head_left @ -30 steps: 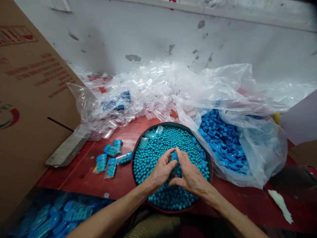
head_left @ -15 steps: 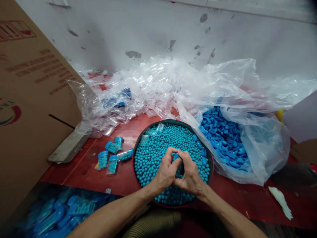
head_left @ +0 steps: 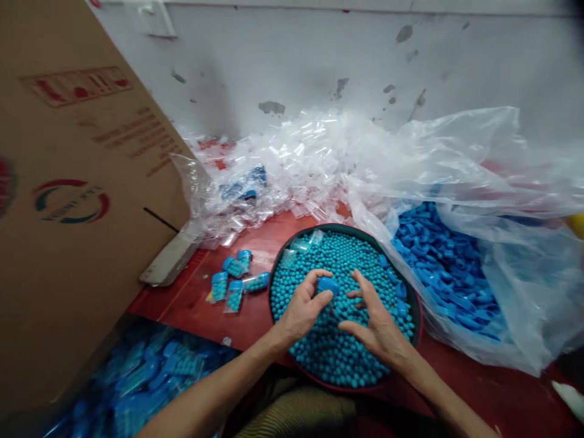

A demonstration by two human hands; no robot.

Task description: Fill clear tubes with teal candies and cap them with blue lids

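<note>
While the left hand (head_left: pixel 303 307) pinches a blue cap (head_left: pixel 327 285) between thumb and fingers, the right hand (head_left: pixel 376 319) stands apart from it, thumb and fingers spread and curved toward the cap. Whether a container hangs beneath the cap is too dark to tell. Both hands are above a round basin (head_left: pixel 416 310) of turquoise beads (head_left: pixel 296 292), where a few clear containers (head_left: pixel 301 245) lie at the far left and loose blue caps along the right side. On the red worktop (head_left: pixel 260 240), five capped, bead-filled containers (head_left: pixel 235 295) lie grouped left of the basin. A plastic bag (head_left: pixel 529 292) of blue caps lies to its right, clear containers (head_left: pixel 310 152) heap behind, and a printed cardboard box (head_left: pixel 91 152) stands at the left.
</note>
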